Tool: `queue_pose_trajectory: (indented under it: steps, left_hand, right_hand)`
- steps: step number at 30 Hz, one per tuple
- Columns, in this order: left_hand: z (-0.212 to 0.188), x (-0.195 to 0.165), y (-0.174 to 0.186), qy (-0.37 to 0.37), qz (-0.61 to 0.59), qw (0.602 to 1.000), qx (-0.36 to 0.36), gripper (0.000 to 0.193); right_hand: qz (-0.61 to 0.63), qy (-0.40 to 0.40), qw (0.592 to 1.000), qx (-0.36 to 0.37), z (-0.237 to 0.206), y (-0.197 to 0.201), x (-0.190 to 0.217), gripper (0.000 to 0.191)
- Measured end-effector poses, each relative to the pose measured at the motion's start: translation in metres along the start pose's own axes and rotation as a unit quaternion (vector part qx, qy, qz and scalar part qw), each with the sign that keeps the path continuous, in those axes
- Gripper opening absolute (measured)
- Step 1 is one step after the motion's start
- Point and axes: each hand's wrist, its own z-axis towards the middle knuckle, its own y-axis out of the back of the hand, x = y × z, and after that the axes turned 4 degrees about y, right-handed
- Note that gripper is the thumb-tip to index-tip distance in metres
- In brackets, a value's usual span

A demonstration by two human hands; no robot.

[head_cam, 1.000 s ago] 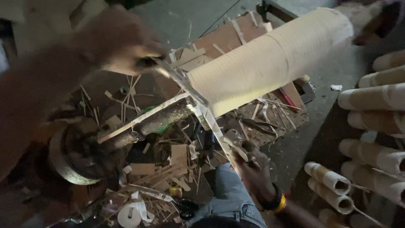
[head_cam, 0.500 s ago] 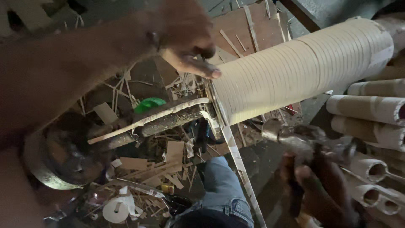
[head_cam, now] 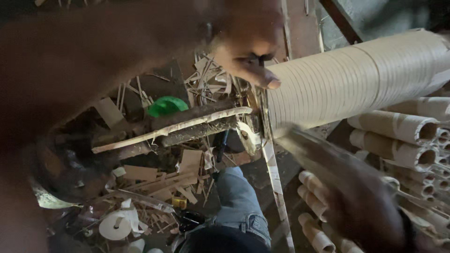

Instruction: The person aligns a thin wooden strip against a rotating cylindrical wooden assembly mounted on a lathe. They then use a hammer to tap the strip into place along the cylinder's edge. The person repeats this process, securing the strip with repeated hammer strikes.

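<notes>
Left hand (head_cam: 248, 51) pinches the top of the paper strip (head_cam: 274, 182) right beside the big spiral cardboard tube (head_cam: 356, 79). Right hand (head_cam: 365, 211) is blurred, grip unclear. Best keep that strip taut and aligned.

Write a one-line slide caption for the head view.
Left hand at a long ribbed cardboard tube's end; blurred right hand below.
</notes>
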Motion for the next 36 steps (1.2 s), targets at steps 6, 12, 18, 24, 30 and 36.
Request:
queue_pose_trajectory:
  steps: [6, 12, 18, 24, 30, 36]
  left_hand:
    - [-0.001, -0.003, 0.004, 0.001, 0.018, 1.000, 0.004, 0.080]
    - [-0.006, -0.007, 0.008, 0.000, 0.057, 0.998, 0.012, 0.082]
    - [-0.010, -0.017, 0.019, 0.066, -0.064, 0.995, -0.048, 0.077]
    - [-0.002, -0.015, 0.008, 0.047, -0.003, 0.999, -0.018, 0.077]
    - [-0.001, -0.022, 0.001, 0.017, 0.057, 0.997, -0.049, 0.080]
    - [-0.004, -0.023, 0.000, 0.053, 0.064, 0.997, -0.008, 0.081]
  right_hand:
    - [0.017, 0.029, 0.999, -0.008, 0.002, -0.013, 0.021, 0.037]
    - [0.032, 0.036, 0.999, -0.019, 0.007, -0.023, 0.007, 0.040]
    - [0.104, 0.089, 0.985, -0.106, -0.013, 0.030, -0.003, 0.042]
    - [0.076, 0.104, 0.986, -0.102, -0.014, 0.033, -0.027, 0.045]
    - [0.444, 0.085, 0.890, -0.059, -0.028, 0.035, -0.056, 0.054]
    - [0.199, 0.042, 0.974, -0.098, -0.028, 0.036, -0.041, 0.049]
